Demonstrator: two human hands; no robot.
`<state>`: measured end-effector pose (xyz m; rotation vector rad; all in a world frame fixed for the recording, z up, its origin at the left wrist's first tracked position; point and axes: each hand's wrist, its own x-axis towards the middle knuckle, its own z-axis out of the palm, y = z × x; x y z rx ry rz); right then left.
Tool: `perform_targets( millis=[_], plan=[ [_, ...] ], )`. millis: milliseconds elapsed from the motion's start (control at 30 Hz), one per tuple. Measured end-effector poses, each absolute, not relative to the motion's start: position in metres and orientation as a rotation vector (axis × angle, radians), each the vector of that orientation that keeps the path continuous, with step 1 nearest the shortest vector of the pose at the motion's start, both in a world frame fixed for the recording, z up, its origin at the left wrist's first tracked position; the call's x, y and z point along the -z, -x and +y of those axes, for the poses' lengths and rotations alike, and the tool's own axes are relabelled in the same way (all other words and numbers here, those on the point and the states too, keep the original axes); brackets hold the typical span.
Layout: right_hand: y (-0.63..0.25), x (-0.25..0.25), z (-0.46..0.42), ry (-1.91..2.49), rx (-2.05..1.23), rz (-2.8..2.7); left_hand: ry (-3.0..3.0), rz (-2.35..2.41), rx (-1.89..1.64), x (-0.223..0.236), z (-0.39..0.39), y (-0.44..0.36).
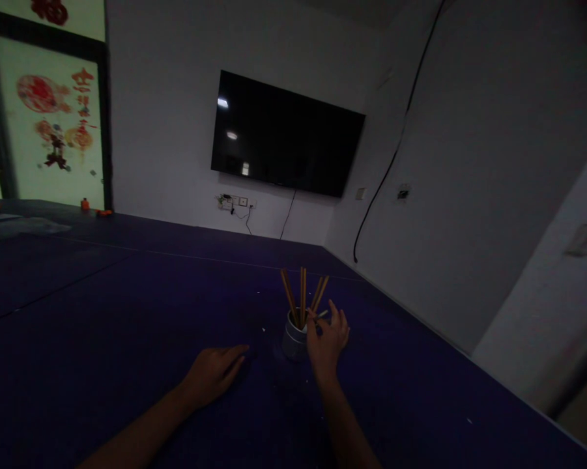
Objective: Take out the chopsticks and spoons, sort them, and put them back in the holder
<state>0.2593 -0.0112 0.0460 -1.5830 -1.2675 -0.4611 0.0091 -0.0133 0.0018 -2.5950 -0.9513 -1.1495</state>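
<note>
Small white cup [294, 342] stands upright on the dark blue table surface [127, 312], near its right side, just ahead of both hands. It holds about 5 brown sticks [301, 296], probably chopsticks, leaning apart: 1 tilts left, 2 stand near vertical, 2 tilt right. Dim light; finer detail not resolvable.

Right hand [327, 342] is raised just right of the cup, at rim height. Thumb and forefinger are pinched narrow on a thin, pale, stick-like item [322, 314] at the rim; remaining fingers are loosely spread and pointing up. Cannot tell whether the hand touches the cup itself.

Left hand [215, 371] lies flat, palm down, on the table left of the cup, close but apart from it. Fingers extended, together, holding nothing.

Beyond: a black wall-mounted TV [286, 137] on the white wall, with a socket strip and cables [234, 203] below it. Far left, a glass door [49, 111] bearing red paper decorations. A black cable [395, 150] runs down the right wall.
</note>
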Motion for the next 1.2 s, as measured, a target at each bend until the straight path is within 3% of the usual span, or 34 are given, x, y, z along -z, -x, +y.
perform_targets(
  millis=[400,833,1033,1200],
  plan=[
    [-0.263,-0.034,-0.002,1.392,0.402,-1.166,2.633,-0.971,1.122,0.0,-0.011,-0.009],
    [-0.269,-0.003,0.002,1.083,-0.15,-0.874,2.407,-1.145,1.159,0.002,-0.011,-0.012],
    [-0.276,0.011,0.013,1.054,-0.44,-1.135,2.293,-1.374,1.063,0.003,-0.009,-0.011],
    [-0.269,0.01,0.014,1.137,-0.408,-1.225,2.343,-1.453,1.038,0.002,-0.006,-0.011]
  ],
)
